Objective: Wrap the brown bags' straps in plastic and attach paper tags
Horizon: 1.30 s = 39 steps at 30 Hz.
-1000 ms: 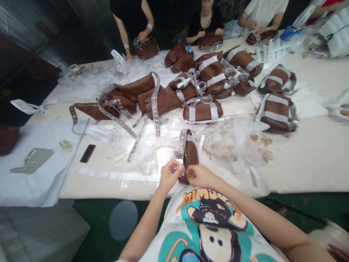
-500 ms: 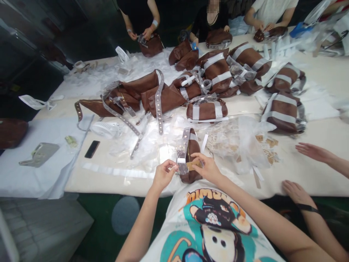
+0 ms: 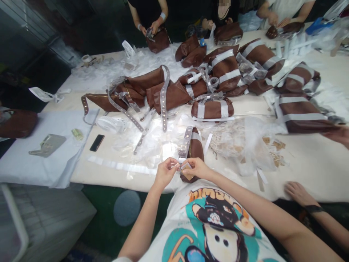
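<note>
A small brown bag point(image 3: 196, 149) lies on the table edge right before me, its strap wrapped in clear plastic along the left side. Over the bag's near end, my right hand point(image 3: 199, 168) pinches a tan hang tag point(image 3: 187, 174) between thumb and fingers. My left hand point(image 3: 165, 174) is closed in a pinch on a thin white string point(image 3: 173, 166) close to the tag. Both sets of fingertips almost meet beside a white wrap point(image 3: 181, 160) on the strap. Whether the string passes around the strap is too small to tell.
Brown bags with white wrapping bands point(image 3: 212, 109) pile up beyond. A plastic bag of stringed tags point(image 3: 231, 142) sits right, a phone point(image 3: 97, 143) left. A co-worker's hand point(image 3: 297, 193) rests at the right edge; another reaches to a wrapped bag point(image 3: 302, 112). People work across the table.
My right hand has brought the tag left and down, nearer my left hand. At right, a co-worker's hand has moved onto a wrapped bag, which has turned. The whole view has shifted slightly.
</note>
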Available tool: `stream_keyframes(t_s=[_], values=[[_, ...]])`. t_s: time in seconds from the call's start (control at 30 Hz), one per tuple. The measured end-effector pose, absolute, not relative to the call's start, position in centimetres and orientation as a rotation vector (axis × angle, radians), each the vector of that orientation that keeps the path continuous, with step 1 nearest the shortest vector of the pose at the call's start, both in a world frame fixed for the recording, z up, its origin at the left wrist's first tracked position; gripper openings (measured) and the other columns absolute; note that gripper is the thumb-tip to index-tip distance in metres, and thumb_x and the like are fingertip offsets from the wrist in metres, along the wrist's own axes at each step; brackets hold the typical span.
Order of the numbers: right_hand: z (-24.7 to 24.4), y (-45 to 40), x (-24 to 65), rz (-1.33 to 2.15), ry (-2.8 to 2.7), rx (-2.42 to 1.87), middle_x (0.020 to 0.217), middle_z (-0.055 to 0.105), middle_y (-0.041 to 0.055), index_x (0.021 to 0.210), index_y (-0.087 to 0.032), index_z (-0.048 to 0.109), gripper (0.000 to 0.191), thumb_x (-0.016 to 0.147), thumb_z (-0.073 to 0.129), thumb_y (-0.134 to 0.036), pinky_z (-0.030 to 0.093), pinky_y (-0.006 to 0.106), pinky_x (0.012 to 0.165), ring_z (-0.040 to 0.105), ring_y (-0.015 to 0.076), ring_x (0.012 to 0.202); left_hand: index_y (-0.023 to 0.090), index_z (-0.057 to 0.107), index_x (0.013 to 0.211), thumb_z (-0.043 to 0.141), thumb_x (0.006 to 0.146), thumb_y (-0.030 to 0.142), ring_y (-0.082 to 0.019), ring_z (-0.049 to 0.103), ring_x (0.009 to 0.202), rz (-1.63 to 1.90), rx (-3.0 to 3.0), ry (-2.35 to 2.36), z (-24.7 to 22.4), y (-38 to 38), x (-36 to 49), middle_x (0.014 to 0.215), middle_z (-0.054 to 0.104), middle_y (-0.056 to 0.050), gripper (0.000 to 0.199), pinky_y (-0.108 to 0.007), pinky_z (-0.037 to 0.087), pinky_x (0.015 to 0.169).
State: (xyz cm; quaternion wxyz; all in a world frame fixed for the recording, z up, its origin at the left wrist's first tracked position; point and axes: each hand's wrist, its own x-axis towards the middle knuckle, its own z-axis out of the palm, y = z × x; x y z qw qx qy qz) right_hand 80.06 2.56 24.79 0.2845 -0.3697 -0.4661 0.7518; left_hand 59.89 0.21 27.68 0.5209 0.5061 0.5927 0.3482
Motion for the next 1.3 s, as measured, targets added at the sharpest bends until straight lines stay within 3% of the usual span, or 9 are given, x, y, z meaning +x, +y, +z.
stream_keyframes(t_s=[0.13, 0.37, 0.53, 0.63, 0.73, 0.87, 0.97, 1.07, 1.3], values=[[24.1, 2.2, 79.6, 2.017, -1.376, -1.051, 0.075, 0.074, 0.0046, 0.093, -0.011, 0.079, 0.048, 0.066, 0.087, -0.05, 0.047, 0.027, 0.06, 0.061, 0.0158, 0.063, 0.021, 0.056, 0.089, 0.075, 0.077, 0.029, -0.015, 0.07, 0.062, 0.873, 1.137, 1.439, 27.7, 0.1, 60.0, 0.073, 0.069, 0.003, 0.024, -0.024, 0.048, 0.057], [24.5, 2.2, 79.2, 1.949, -1.398, -0.994, 0.066, 0.069, 0.0025, 0.083, -0.011, 0.079, 0.045, 0.07, 0.084, -0.053, 0.043, 0.025, 0.056, 0.057, 0.0135, 0.058, 0.023, 0.048, 0.076, 0.073, 0.079, 0.029, -0.014, 0.069, 0.063, 0.776, 1.317, 1.54, 28.7, -0.6, 59.9, 0.073, 0.072, 0.003, 0.026, -0.025, 0.046, 0.058], [24.5, 2.0, 79.0, 2.012, -1.275, -0.984, 0.082, 0.074, 0.005, 0.097, -0.013, 0.076, 0.05, 0.068, 0.086, -0.053, 0.05, 0.028, 0.062, 0.064, 0.0168, 0.067, 0.023, 0.04, 0.071, 0.072, 0.08, 0.028, -0.013, 0.067, 0.06, 0.854, 1.288, 1.513, 28.8, -0.3, 59.9, 0.079, 0.075, 0.002, 0.034, -0.025, 0.046, 0.059], [23.9, 1.8, 78.9, 2.064, -1.257, -1.001, 0.08, 0.074, 0.0055, 0.094, -0.013, 0.077, 0.049, 0.067, 0.086, -0.053, 0.05, 0.028, 0.062, 0.064, 0.0174, 0.068, 0.023, 0.047, 0.08, 0.075, 0.079, 0.035, -0.014, 0.069, 0.071, 0.966, 1.186, 1.54, 27.3, -0.4, 59.1, 0.082, 0.073, 0.002, 0.031, -0.025, 0.049, 0.066], [22.9, 1.6, 79.0, 2.081, -1.163, -1.083, 0.074, 0.073, 0.0038, 0.088, -0.014, 0.077, 0.048, 0.063, 0.087, -0.054, 0.049, 0.028, 0.061, 0.063, 0.016, 0.064, 0.024, 0.053, 0.097, 0.069, 0.082, 0.053, -0.016, 0.07, 0.089, 1.184, 0.741, 1.661, 24.4, -1.8, 58.2, 0.089, 0.071, -0.001, 0.037, -0.025, 0.052, 0.075], [21.7, 1.3, 79.1, 2.122, -1.043, -1.131, 0.071, 0.072, 0.0027, 0.085, -0.014, 0.077, 0.047, 0.062, 0.089, -0.052, 0.048, 0.027, 0.062, 0.062, 0.0146, 0.063, 0.02, 0.057, 0.106, 0.055, 0.082, 0.07, -0.021, 0.071, 0.08, 1.109, 0.442, 1.612, 20.8, -4.8, 58.6, 0.092, 0.072, -0.008, 0.056, -0.033, 0.057, 0.067], [21.7, 1.5, 79.3, 2.184, -0.939, -1.125, 0.072, 0.072, 0.0024, 0.087, -0.014, 0.076, 0.048, 0.061, 0.09, -0.052, 0.05, 0.027, 0.061, 0.063, 0.0147, 0.063, 0.021, 0.057, 0.116, 0.072, 0.074, 0.059, -0.021, 0.071, 0.091, 1.082, 0.336, 1.495, 19.7, -6.0, 59.5, 0.108, 0.072, -0.01, 0.059, -0.035, 0.058, 0.075], [22.4, 2.2, 79.9, 2.149, -0.739, -1.157, 0.077, 0.073, 0.0024, 0.09, -0.017, 0.074, 0.048, 0.062, 0.09, -0.053, 0.054, 0.029, 0.063, 0.066, 0.0158, 0.067, 0.025, 0.056, 0.122, 0.076, 0.074, 0.051, -0.02, 0.068, 0.105, 1.139, 0.276, 1.464, 19.7, -5.7, 60.3, 0.123, 0.069, -0.009, 0.058, -0.033, 0.056, 0.083], [23.7, 2.7, 81.7, 2.082, -0.564, -1.135, 0.09, 0.076, 0.0066, 0.089, -0.019, 0.072, 0.04, 0.067, 0.089, -0.048, 0.058, 0.027, 0.065, 0.071, 0.0183, 0.078, 0.018, 0.063, 0.121, 0.075, 0.078, 0.048, -0.027, 0.064, 0.12, 1.202, 0.535, 1.425, 21.4, -4.7, 61.6, 0.125, 0.07, -0.012, 0.054, -0.04, 0.05, 0.102]])
